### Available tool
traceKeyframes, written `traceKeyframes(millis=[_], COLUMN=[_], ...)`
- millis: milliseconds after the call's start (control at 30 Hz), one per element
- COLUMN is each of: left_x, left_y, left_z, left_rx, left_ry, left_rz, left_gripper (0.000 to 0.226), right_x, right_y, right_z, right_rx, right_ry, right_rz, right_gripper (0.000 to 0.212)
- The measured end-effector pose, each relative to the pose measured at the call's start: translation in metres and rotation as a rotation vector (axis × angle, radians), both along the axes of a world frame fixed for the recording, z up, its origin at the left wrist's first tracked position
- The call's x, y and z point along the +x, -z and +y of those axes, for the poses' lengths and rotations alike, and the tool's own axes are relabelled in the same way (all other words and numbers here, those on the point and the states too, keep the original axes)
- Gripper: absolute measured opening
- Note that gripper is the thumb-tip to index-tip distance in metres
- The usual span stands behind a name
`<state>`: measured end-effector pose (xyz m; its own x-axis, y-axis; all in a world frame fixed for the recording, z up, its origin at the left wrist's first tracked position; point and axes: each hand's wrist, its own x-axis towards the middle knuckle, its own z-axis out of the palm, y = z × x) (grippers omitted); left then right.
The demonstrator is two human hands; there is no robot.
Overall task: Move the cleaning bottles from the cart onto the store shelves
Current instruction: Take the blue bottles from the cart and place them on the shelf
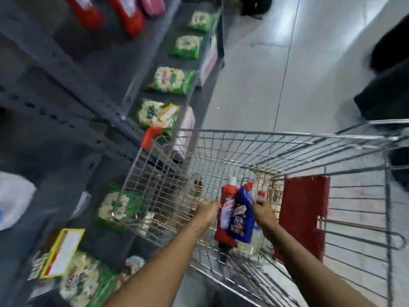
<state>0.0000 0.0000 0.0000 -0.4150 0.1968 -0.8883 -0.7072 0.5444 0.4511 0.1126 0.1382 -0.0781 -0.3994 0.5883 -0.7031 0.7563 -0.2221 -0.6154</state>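
Observation:
Both my arms reach down into a wire shopping cart (276,138). My left hand (208,212) grips a red cleaning bottle (224,218) with a white cap. My right hand (263,212) holds the edge of a blue bottle (242,216) with a red cap, which overlaps the red one. Under them lies at least one clear bottle (254,244) on the cart floor. The image is blurred, so finger detail is unclear.
Dark grey store shelves (66,89) run along the left, with green packets (170,80) on the low shelf and red packs (128,16) higher up. A red panel (303,209) hangs in the cart. Grey floor lies to the right, with dark shapes (387,85) at the right edge.

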Motion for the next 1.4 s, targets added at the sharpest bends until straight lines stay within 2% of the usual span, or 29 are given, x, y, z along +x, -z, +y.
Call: traceKeyframes(millis=[67,133,233,300,433,500,600,767,867,967,1033,1167,1333,1400], left_x=[0.007,0.014,0.028,0.032,0.033,0.033,0.031,0.029,0.025,0.021,0.016,-0.004,-0.037,-0.043], left_y=[0.023,0.052,0.097,0.1,0.107,0.111,0.119,0.114,0.094,0.063,0.042,-0.015,-0.144,-0.203], left_z=[0.017,0.031,0.048,0.057,0.066,0.068,0.062,0.045,0.035,0.029,0.025,0.008,-0.051,-0.083], left_rx=[0.009,0.032,0.078,0.047,0.002,-0.004,-0.021,0.024,0.066,0.116,0.149,0.25,0.559,0.654], left_ry=[0.026,0.002,-0.107,-0.127,-0.077,-0.107,-0.157,-0.213,-0.162,-0.129,-0.158,-0.072,-0.114,-0.183], left_rz=[-0.006,-0.051,-0.138,-0.137,-0.246,-0.254,-0.283,-0.393,-0.401,-0.396,-0.335,-0.139,0.027,0.16], left_gripper=[0.03,0.03,0.031,0.038,0.046,0.049,0.07,0.081,0.077,0.043,0.024,0.045,0.03,0.034], right_x=[0.003,0.011,0.017,0.018,0.014,0.01,0.0,-0.01,-0.001,0.016,0.021,0.007,-0.036,-0.053], right_y=[0.006,0.019,0.03,0.034,0.032,0.037,0.043,0.036,0.024,-0.002,-0.025,-0.09,-0.216,-0.273], right_z=[0.001,0.002,0.009,0.018,0.023,0.022,0.015,0.007,0.015,0.019,0.015,0.007,-0.014,-0.032], right_rx=[0.031,-0.03,-0.101,-0.145,-0.259,-0.206,-0.182,-0.153,-0.281,-0.411,-0.476,-0.562,-0.647,-0.657], right_ry=[0.024,0.067,0.107,0.145,-0.019,-0.082,-0.157,-0.114,-0.07,-0.021,0.005,-0.03,-0.256,-0.367], right_rz=[-0.08,-0.131,-0.164,-0.13,-0.063,-0.078,-0.114,-0.182,-0.124,-0.022,0.032,0.187,0.516,0.649], right_gripper=[0.03,0.024,0.024,0.026,0.038,0.043,0.057,0.043,0.032,0.006,0.007,0.007,0.024,0.024])
